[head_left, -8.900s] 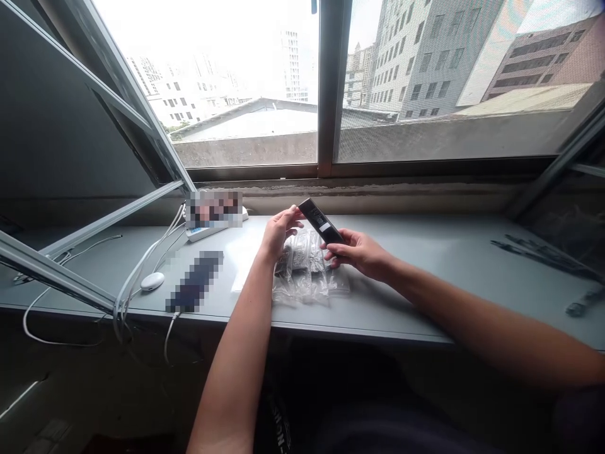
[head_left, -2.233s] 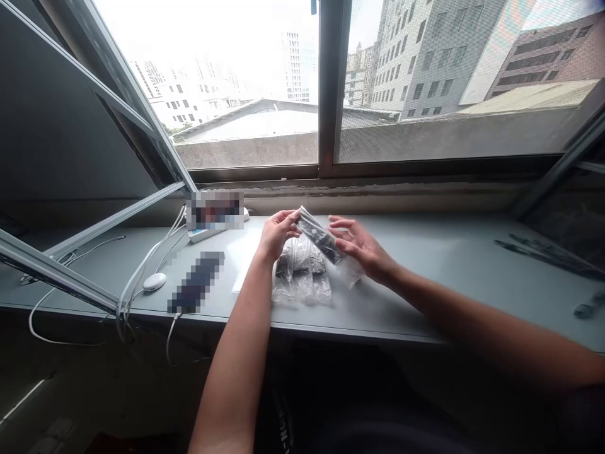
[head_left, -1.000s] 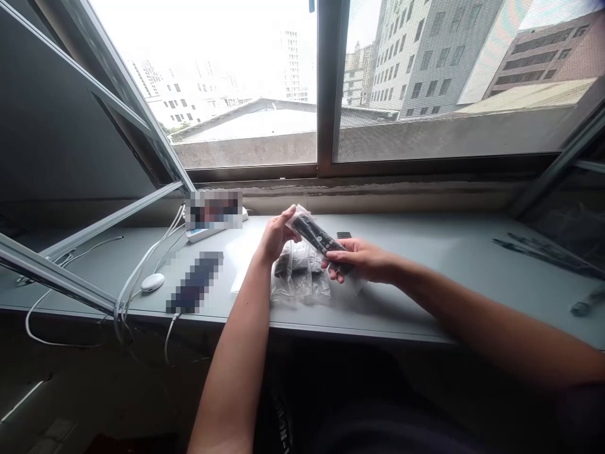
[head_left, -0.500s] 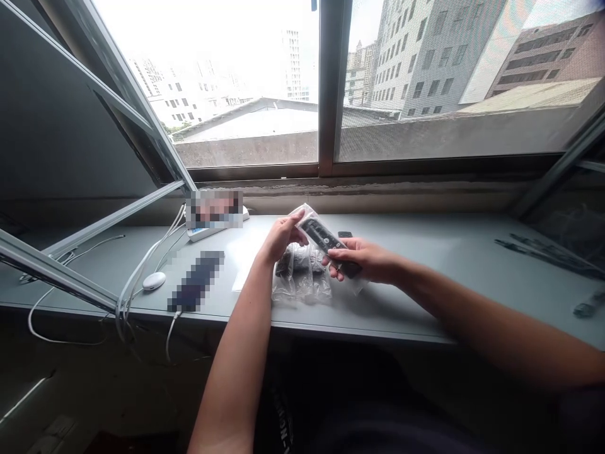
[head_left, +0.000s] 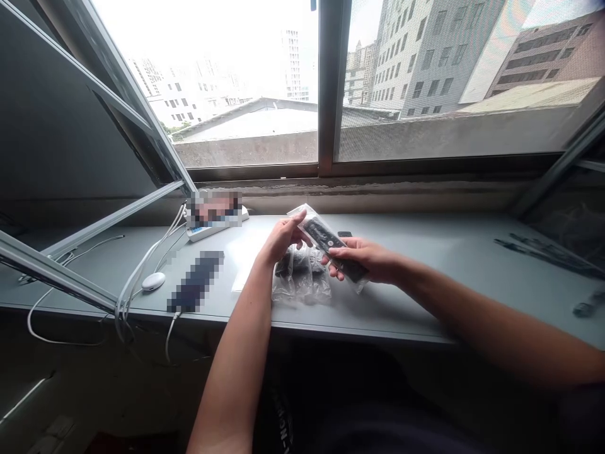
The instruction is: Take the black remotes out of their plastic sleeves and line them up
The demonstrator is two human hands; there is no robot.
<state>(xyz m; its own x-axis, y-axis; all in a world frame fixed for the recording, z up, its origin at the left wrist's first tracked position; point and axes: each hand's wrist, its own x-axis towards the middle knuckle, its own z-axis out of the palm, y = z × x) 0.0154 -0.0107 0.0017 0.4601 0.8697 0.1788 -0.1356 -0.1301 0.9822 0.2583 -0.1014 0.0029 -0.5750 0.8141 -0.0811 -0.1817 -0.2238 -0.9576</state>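
A slim black remote control [head_left: 325, 238] sits inside a clear plastic bag, held above the grey shelf [head_left: 425, 277]. My right hand [head_left: 363, 261] grips the lower end of the bagged remote. My left hand [head_left: 282, 237] pinches the bag's upper end by the fingertips. Under both hands lies a pile of clear bags [head_left: 300, 277] with dark items inside. A small black piece [head_left: 345, 234] rests on the shelf just behind my right hand.
A white power strip [head_left: 215, 224] with white cables [head_left: 142, 271] lies at the left, near a white round puck [head_left: 153, 281] and a blurred dark phone [head_left: 195, 281]. Dark strips [head_left: 543, 249] lie far right. An open window frame [head_left: 94, 221] juts in on the left.
The bare remote has gone into a clear bag. My right hand, open a moment ago, has closed on its lower end and slid it slightly down and right; my left keeps pinching the top.
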